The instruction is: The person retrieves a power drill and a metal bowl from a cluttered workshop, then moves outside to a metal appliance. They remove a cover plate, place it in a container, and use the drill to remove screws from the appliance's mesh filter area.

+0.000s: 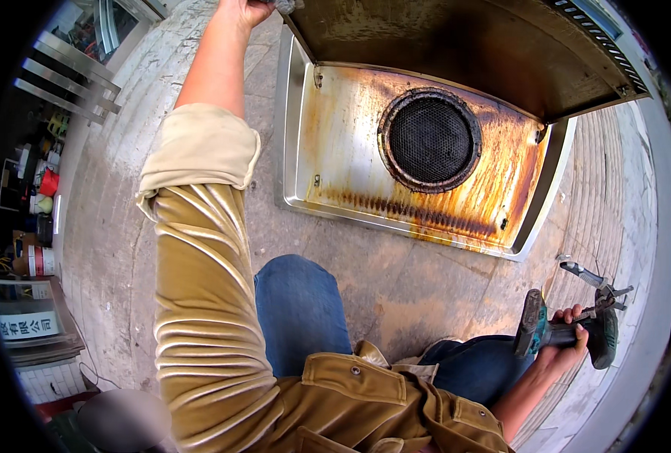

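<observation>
A stainless steel range hood [335, 211] lies on the ground, stained with brown and yellow grease. Its round black mesh filter [430, 141] shows in the middle. Over its far side a dark, greasy panel [441, 45] stands tilted up. At the top edge my left hand [246, 10] is closed beside the panel's left corner, against a small greyish thing; the frame cuts part of it off. My right hand [562, 353], at the lower right, is wrapped round the grip of a black and teal cordless drill [530, 326], held above my right knee.
Right of the hood, a grey-handled tool [584, 273] and a dark metal tool [613, 294] lie near the drill. Shelves with a red container [49, 182] and white buckets [41, 261] line the left side. Worn paving [381, 294] lies between my knees and the hood.
</observation>
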`<state>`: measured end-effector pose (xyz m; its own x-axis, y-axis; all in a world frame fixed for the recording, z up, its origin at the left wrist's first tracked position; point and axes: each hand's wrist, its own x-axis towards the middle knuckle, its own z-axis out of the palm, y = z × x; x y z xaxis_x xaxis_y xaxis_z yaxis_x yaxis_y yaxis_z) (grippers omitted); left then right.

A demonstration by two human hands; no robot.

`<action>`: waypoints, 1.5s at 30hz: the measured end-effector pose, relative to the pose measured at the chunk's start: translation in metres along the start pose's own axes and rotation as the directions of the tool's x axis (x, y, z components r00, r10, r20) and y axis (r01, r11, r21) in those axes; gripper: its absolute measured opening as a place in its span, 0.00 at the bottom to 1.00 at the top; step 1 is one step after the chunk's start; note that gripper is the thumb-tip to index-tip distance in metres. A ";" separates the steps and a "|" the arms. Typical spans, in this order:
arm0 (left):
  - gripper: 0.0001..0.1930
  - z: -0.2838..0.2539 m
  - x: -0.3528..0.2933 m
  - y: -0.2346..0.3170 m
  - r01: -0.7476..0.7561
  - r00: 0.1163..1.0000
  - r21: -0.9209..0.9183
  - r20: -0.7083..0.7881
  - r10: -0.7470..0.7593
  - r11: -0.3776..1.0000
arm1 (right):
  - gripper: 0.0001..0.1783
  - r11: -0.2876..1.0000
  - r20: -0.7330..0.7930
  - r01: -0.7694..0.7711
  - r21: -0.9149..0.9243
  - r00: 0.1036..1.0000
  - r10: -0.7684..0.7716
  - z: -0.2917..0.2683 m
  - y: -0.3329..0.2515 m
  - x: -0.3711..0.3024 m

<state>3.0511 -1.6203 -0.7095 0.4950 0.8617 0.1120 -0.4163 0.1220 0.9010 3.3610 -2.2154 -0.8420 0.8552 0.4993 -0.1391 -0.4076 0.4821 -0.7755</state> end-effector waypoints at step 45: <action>0.23 -0.098 -0.058 0.019 0.267 0.963 -0.158 0.022 -0.267 0.951 | 0.29 -0.452 -0.374 -0.241 -0.859 0.897 0.233 -0.341 0.144 0.018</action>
<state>2.9397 -1.6194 -0.7395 0.6047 0.7868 -0.1236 -0.3842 0.4242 0.8200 3.4274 -2.3827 -1.1664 0.7922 0.2913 -0.5363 0.2536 -0.9564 -0.1449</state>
